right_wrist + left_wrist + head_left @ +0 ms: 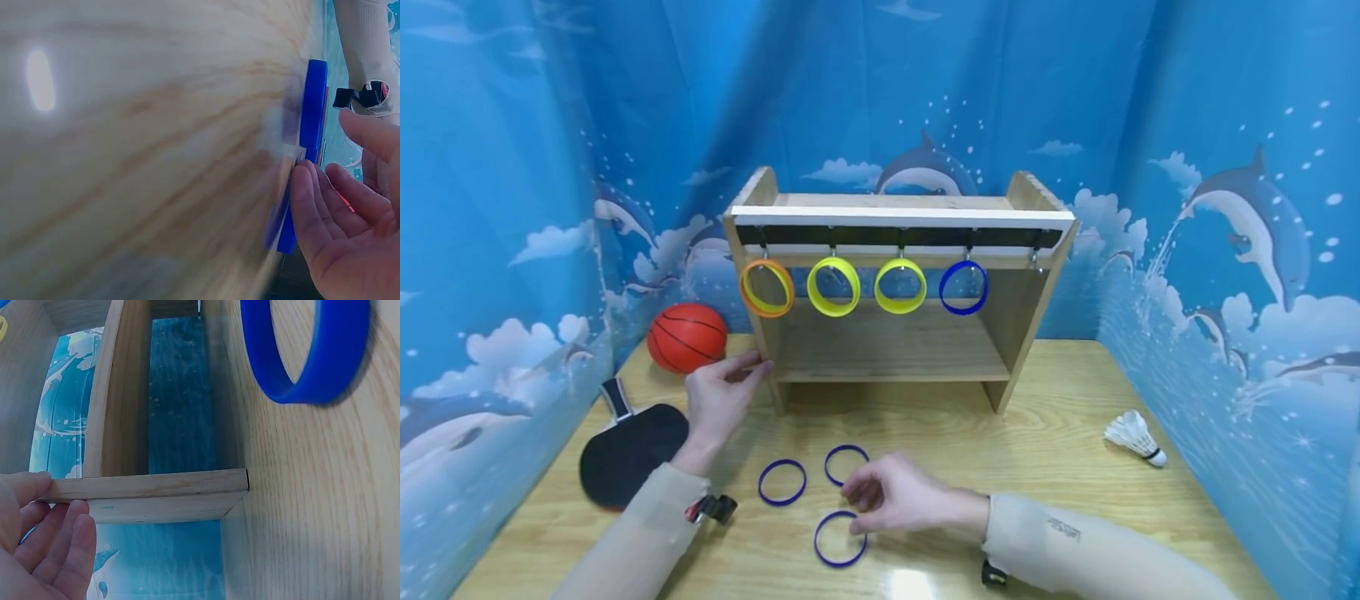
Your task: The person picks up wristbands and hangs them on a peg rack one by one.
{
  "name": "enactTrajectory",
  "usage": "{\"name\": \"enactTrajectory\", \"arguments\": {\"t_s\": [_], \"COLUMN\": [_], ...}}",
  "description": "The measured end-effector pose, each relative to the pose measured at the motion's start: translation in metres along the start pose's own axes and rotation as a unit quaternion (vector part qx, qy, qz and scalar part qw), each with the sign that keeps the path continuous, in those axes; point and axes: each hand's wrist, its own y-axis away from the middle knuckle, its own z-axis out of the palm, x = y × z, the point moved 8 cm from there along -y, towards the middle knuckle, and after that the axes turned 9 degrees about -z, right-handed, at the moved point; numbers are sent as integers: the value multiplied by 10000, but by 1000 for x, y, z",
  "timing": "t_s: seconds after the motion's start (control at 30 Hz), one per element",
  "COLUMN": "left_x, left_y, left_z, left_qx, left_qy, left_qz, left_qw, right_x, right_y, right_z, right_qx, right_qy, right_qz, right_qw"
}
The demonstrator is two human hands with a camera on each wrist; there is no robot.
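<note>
My left hand [718, 404] pinches the front edge of the left side panel [156, 484] of a wooden shelf [887, 337], thumb on one face and fingers on the other. Low over the table, my right hand [902, 496] has its fingers loosely bent and its thumb apart. Its fingertips are right at two blue wristbands, a far one [846, 447] and a near one [841, 565]. Another blue wristband [782, 503] lies to their left. From the shelf's hooks hang an orange-and-yellow wristband [745, 287], two yellow ones [833, 312] and a blue one [962, 311].
The rightmost hook [1036, 254] carries no band. At the left, a red ball [687, 337] with basketball lines sits behind a black table tennis paddle [636, 454]. A white shuttlecock [1135, 437] lies at the right, near the dolphin-print curtain [1232, 250].
</note>
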Motion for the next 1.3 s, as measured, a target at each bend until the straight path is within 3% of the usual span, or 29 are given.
{"name": "enactTrajectory", "arguments": {"t_s": [0.2,0.83,1.17,1.3], "left_x": [-1,0,1,0], "left_y": [0,0,0,0], "left_z": [0,-1,0,0], "left_qx": [-12,62,49,42], "left_qy": [43,-48,-36,-45], "left_qz": [-46,-10,4,-46], "left_qw": [10000,10000,10000,10000], "right_x": [-1,-9,-15,-18], "right_y": [-5,-17,-16,-13], "right_z": [6,9,5,2], "right_qx": [-64,89,-104,-108], "right_qy": [54,1193,1061,731], "right_qz": [9,-70,23,38], "right_qw": [10000,9928,9943,9973]}}
